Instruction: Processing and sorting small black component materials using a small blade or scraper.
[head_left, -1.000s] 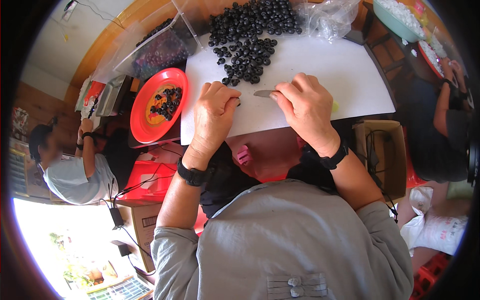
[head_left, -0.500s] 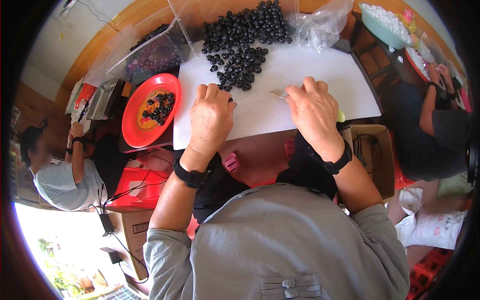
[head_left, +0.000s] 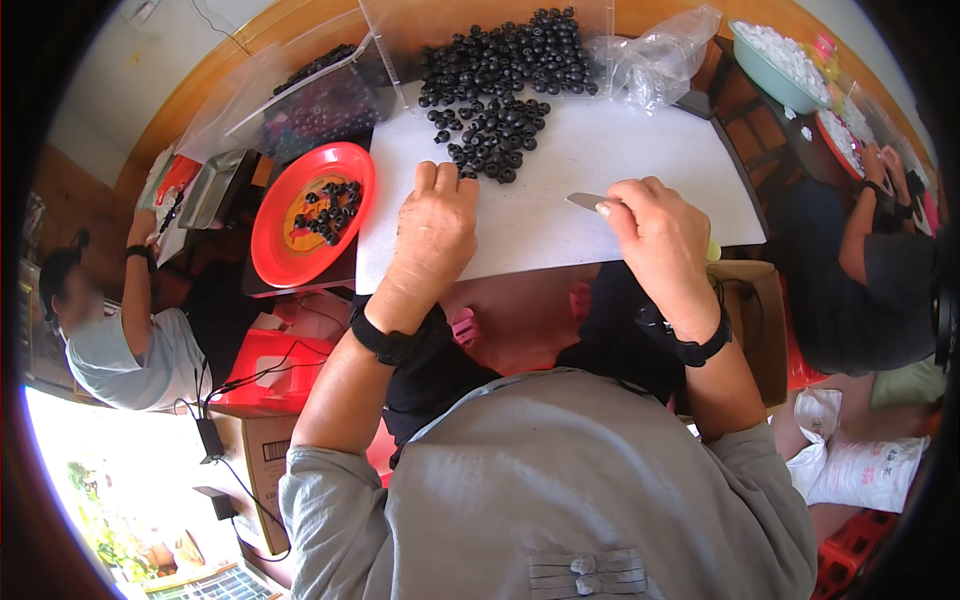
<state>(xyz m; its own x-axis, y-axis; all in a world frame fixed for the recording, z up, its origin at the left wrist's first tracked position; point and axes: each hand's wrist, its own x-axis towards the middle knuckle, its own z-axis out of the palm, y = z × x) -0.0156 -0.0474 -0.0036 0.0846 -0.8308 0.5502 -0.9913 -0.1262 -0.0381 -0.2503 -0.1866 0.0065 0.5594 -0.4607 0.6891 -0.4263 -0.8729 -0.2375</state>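
Observation:
My left hand [head_left: 437,222] is closed, its fingers bent down at the near edge of a pile of small round black plastic pieces [head_left: 500,135]. Its fingertips are mostly hidden, so whether they grip a piece cannot be told. My right hand [head_left: 660,235] grips a small knife [head_left: 583,202]; the blade points left above the white work board [head_left: 545,235], and a yellow-green handle end shows beyond the hand. To the left, a red plate [head_left: 267,238] carries several more black pieces [head_left: 335,212] on its orange centre.
Behind the plate stands a clear bin [head_left: 320,120] of dark pieces. A clear plastic bag [head_left: 660,60] lies at the board's back right, near a pale green basin [head_left: 765,75] of white pieces. Co-workers sit at left [head_left: 135,340] and right [head_left: 870,270].
The view has shifted slightly. My right hand has drawn the knife rightward, away from my left hand. The black piece seen between my left thumb and finger earlier no longer shows there.

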